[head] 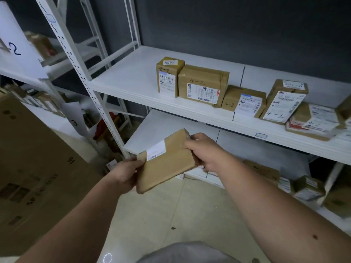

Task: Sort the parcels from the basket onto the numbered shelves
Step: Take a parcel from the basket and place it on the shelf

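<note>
I hold a flat brown cardboard parcel (167,162) with a white label in front of me, below the level of the upper shelf. My left hand (126,172) grips its near left corner and my right hand (204,149) grips its far right edge. The white upper shelf (133,78) carries several brown parcels marked 4-2 (203,84) in a row toward the right. A lower white shelf (157,124) lies just behind the held parcel. No basket is in view.
A white perforated upright (81,73) stands left of the shelves. A large cardboard box (34,158) fills the left side. More parcels (307,187) sit low on the right. Another rack on the left bears paper signs reading 2 and 3 (14,50).
</note>
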